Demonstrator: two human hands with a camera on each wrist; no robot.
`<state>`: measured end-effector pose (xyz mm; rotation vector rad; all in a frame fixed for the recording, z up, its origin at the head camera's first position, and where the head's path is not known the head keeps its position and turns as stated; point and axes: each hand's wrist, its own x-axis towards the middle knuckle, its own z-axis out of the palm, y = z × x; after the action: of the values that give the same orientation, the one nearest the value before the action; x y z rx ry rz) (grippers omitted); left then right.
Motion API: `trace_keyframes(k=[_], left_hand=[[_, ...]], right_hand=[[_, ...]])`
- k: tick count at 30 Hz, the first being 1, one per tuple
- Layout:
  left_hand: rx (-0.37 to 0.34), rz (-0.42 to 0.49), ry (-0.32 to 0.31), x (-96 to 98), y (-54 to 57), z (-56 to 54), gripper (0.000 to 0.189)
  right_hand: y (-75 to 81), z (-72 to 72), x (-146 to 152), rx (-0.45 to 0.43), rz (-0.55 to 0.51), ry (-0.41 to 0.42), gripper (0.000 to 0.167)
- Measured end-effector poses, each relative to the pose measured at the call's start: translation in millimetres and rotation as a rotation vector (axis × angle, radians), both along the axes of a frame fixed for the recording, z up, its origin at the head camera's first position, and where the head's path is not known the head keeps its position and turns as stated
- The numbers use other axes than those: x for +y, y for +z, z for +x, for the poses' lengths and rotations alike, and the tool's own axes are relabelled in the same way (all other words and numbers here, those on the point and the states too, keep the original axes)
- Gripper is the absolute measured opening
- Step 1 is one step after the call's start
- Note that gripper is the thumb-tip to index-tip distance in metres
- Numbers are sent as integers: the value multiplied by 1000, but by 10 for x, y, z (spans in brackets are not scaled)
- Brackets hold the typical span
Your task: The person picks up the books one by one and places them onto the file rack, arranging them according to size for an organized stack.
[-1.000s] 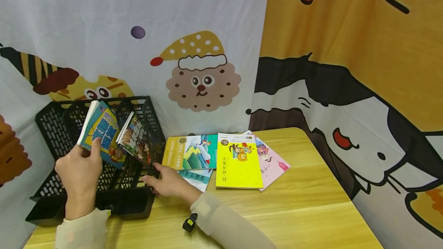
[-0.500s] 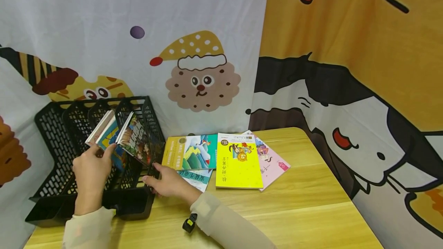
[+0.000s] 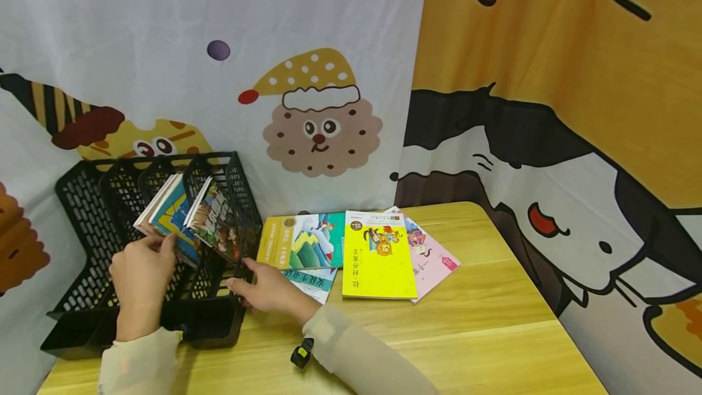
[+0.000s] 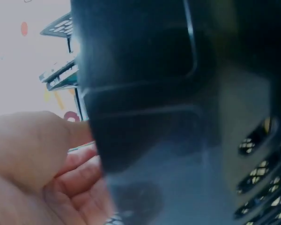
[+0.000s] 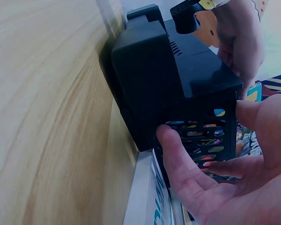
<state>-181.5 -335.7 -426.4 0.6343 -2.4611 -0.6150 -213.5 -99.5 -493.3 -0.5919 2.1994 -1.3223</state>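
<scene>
A black mesh desktop book rack (image 3: 82, 218) stands at the left of the table. My left hand (image 3: 142, 276) holds a blue-covered book (image 3: 178, 215) by its lower edge, thumb toward the cover; the book leans in a middle compartment against other pale-edged books (image 3: 150, 206). To its right a dark picture-covered book (image 3: 216, 221) leans in the rightmost compartment. My right hand (image 3: 271, 288) grips the rack's right side wall near the front, its fingers spread over the mesh in the right wrist view. In the left wrist view the rack's black front hides the left fingertips.
Right of the rack lie a gold-and-green book (image 3: 301, 242), a teal-and-white book (image 3: 315, 285) partly under it, a yellow book (image 3: 378, 261) and a pink book (image 3: 433, 261). The wooden table (image 3: 466, 334) ends at a printed curtain (image 3: 329, 17).
My left hand has moved right and lowered the blue book into the rack, beside the pale-edged books. My right hand stays on the rack's side.
</scene>
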Motion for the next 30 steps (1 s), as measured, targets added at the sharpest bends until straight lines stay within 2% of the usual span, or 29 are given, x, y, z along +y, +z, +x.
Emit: trace_keyframes(k=[4,9,14,18,23,27,30], left_hand=[[12,-39,19,22,83,52,55],[126,-52,15,144,207,62,59],[200,-23,-18,307,269,63,57],[247,-18,-98,467,300,44,56],[293,-8,-231,703,314,16,55],[277,-11,-333,903,297,-19,56],[223,-22,-412,1066,242,-69,56]], right_hand=[[14,-1,30,-14,0,11,74],[66,3,111,-29,-4,42,70],[141,3,247,-28,-14,99,66],[211,-31,451,1,-13,138,62],[244,-156,768,46,-2,134,57],[263,-269,1061,75,-8,95,52],[266,-353,1276,99,-1,66,50]])
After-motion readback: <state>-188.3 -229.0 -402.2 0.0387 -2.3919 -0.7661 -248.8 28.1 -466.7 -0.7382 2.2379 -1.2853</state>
